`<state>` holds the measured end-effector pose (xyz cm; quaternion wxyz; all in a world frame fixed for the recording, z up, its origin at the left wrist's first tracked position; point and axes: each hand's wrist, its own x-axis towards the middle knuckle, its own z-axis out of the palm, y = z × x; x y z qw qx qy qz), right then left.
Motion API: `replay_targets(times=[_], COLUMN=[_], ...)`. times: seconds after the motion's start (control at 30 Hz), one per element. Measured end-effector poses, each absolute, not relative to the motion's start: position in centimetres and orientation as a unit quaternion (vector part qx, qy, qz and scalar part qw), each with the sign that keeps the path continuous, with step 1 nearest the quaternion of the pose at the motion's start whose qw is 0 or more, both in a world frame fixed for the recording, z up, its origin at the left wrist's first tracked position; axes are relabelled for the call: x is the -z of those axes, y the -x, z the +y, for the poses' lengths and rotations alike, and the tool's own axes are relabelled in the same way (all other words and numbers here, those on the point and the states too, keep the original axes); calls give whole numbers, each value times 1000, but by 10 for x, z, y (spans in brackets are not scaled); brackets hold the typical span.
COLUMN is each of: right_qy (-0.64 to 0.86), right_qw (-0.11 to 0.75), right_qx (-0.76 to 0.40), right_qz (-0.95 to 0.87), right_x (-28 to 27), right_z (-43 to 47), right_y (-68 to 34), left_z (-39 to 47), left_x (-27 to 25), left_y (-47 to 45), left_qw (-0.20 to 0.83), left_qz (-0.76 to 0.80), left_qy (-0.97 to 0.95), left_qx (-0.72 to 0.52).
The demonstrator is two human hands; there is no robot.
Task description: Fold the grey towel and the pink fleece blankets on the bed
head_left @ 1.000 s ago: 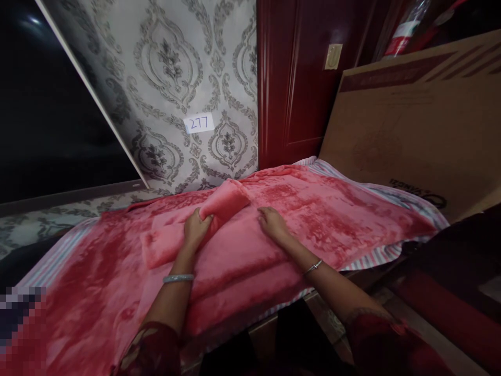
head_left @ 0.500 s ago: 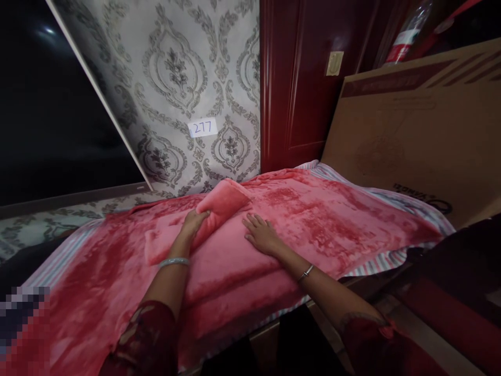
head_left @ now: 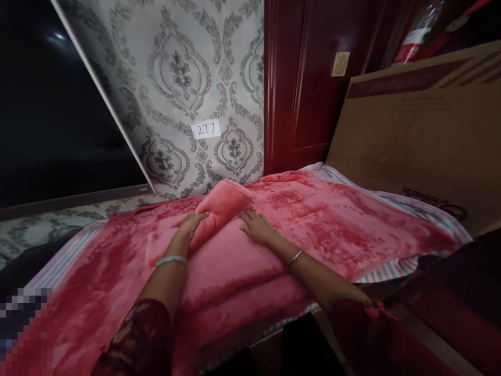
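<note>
A plush pink-red blanket (head_left: 336,219) covers the surface before me. On it lies a folded pink plush piece (head_left: 235,261), its upper flap (head_left: 223,203) turned back at an angle. My left hand (head_left: 191,224) grips the near-left edge of that flap, thumb on top and the other fingers hidden beneath or behind it. My right hand (head_left: 256,226) lies flat, fingers spread, on the pink plush just right of the flap. Whether the folded piece is separate from the blanket below I cannot tell.
Striped cloth (head_left: 387,271) shows along the blanket's edges. A dark television screen (head_left: 58,115) stands at left, patterned wallpaper (head_left: 180,78) behind, with a paper label (head_left: 206,129). At right are a dark red door (head_left: 301,104), a large cardboard box (head_left: 415,130) and a plastic bottle (head_left: 417,39).
My right hand has slid slightly left and away from me, closer to the flap. The left hand keeps its hold. The whole view has shifted a little.
</note>
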<state>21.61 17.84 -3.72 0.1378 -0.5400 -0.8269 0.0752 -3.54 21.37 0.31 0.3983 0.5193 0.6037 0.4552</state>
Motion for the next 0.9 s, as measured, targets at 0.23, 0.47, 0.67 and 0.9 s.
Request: replay_targets(times=[0.23, 0.47, 0.67, 0.9], right_qy=[581, 576, 556, 493], right_qw=[102, 141, 172, 336], right_qx=[-99, -86, -99, -184], right_qz=[-801, -800, -807, -781], right_x=[38, 41, 53, 87], right_z=[190, 198, 172, 120], right_y=[-210, -210, -239, -304], left_z=[203, 176, 151, 78], left_x=[3, 20, 31, 32], left_y=[35, 19, 3, -5], left_qw=[406, 175, -44, -215], left_qz=[566, 538, 552, 337], left_qy=[-531, -697, -772, -885], left_qx=[-483, -441, -312, -236])
